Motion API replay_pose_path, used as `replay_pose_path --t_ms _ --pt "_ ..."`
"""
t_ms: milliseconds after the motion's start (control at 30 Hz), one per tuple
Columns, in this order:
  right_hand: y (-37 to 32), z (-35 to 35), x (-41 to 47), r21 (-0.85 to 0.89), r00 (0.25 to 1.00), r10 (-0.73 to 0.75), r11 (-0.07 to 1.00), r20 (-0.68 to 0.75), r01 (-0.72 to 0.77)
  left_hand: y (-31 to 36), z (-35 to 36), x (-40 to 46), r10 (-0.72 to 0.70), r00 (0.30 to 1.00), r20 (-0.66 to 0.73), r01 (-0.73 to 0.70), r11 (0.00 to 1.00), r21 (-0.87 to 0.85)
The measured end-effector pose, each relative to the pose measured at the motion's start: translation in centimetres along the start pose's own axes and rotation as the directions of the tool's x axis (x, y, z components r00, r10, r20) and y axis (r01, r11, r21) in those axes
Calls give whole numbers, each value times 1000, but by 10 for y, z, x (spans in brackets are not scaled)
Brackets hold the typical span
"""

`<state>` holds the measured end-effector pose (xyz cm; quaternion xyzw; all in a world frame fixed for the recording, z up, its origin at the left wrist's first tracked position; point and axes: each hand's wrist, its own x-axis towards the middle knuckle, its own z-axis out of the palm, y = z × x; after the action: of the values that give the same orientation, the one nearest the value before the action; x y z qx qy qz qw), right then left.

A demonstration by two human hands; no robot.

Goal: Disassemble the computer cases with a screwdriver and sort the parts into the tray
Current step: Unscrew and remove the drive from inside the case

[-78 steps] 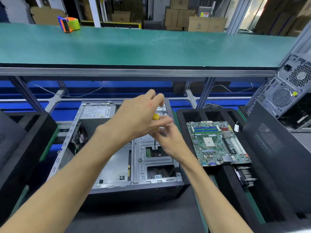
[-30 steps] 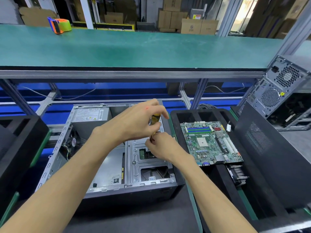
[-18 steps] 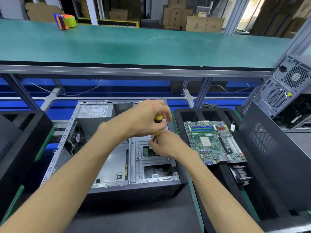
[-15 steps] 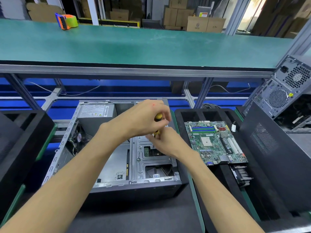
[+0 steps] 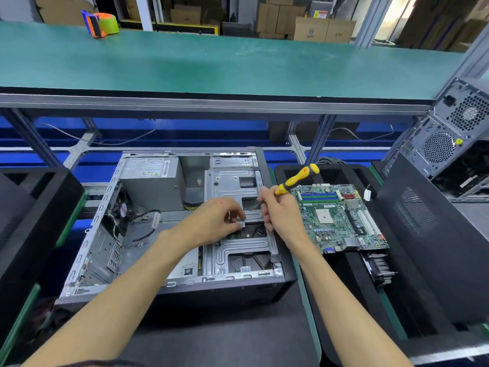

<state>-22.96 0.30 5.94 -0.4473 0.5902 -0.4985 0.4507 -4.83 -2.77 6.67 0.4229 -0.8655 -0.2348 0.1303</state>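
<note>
1. Screwdriver is gripped in the right hand, handle tilted toward upper right, tip hidden.
2. Small screw-like piece, too small to confirm, is pinched by the left hand over the drive cage, frame centre.
3. Tray lies right, nearer the right hand.

An electronics workshop: green-matted workbench, opened computer case, stacked cardboard boxes behind.

One head-worn wide-angle view looks forward and steeply down, close over the open computer case at frame centre; forearms enter from the bottom edge, the green bench spans the upper frame
</note>
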Motion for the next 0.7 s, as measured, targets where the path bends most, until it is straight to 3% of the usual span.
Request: replay_pose_path --t_ms 133,300,500,700 --pt "0 -3 0 120 998 38 992 -42 -33 1 4 0 70 997 -15 -68 991 114" --pt "0 -5 1 185 996 72 981 -47 -62 4 -2 8 -45 999 15 44 999 25" --pt "-1 -5 -1 156 997 57 986 -44 -49 14 3 12 18 999 48 -32 955 295" --pt "0 -5 0 156 997 56 987 -53 -47 8 -6 12 -8 990 141 -18 984 179"
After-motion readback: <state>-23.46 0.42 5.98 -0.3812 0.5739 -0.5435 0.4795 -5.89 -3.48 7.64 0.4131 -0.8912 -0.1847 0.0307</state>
